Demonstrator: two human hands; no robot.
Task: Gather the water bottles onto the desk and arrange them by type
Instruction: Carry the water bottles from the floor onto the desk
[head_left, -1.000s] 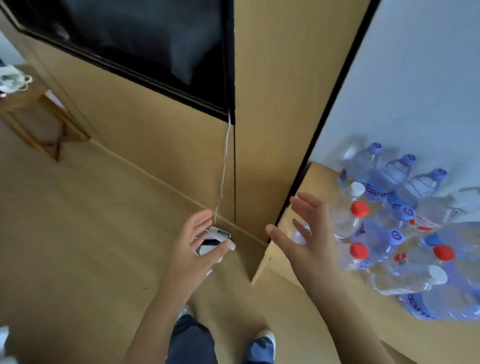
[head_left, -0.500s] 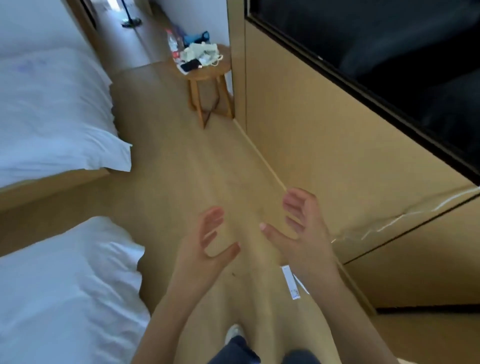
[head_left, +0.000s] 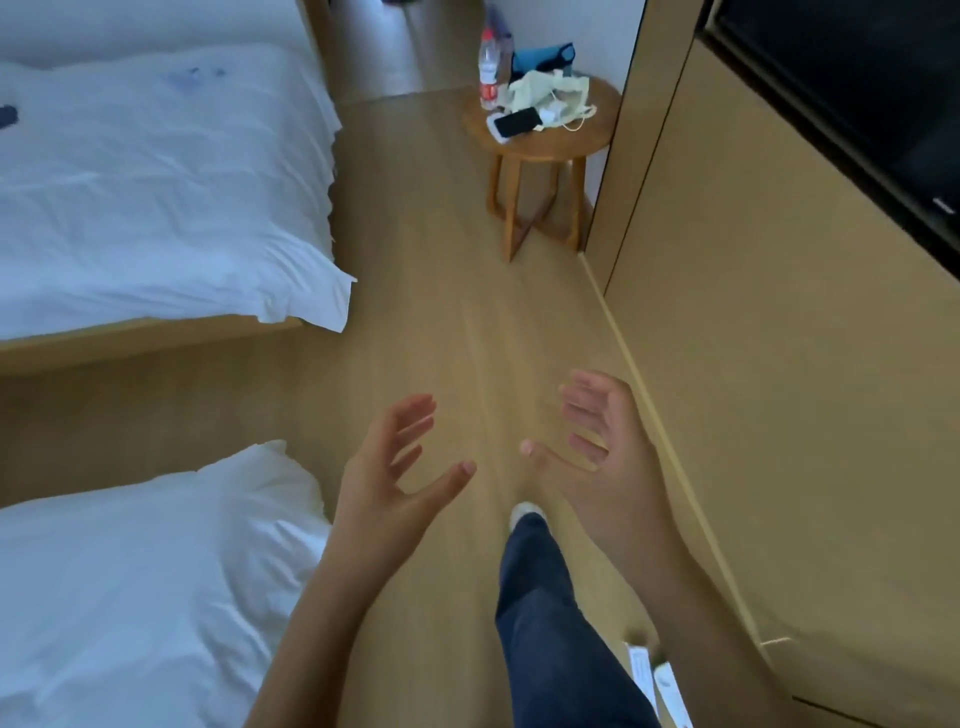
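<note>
Hands both empty: left hand (head_left: 387, 470) and right hand (head_left: 602, 452) are raised side by side over the wooden floor (head_left: 457, 322), palms turned toward each other, fingers spread and loosely bent, touching nothing. A gap of bare floor shows between the two thumbs.

One water bottle (head_left: 488, 73) in view: clear, red cap, red label, standing upright at the far left edge of a small round wooden surface (head_left: 566, 143) by the wall panel (head_left: 779, 364). Just right of it on the same surface: a dark phone (head_left: 517, 123) lying flat near the front-left edge, a crumpled pale cloth (head_left: 550, 93) with a white cable across the middle, and a blue pouch (head_left: 543, 57) at the back edge. A second bottle-like shape may stand behind the first; too blurred to tell.

Two beds with white bedding on the left: far bed (head_left: 156, 182) and near bed (head_left: 145, 587), with a floor gap between them. A leg in blue jeans (head_left: 550, 623) with a white shoe (head_left: 525, 512) is forward below the hands. Dark screen (head_left: 857, 98) is mounted on the wall panel, upper right.
</note>
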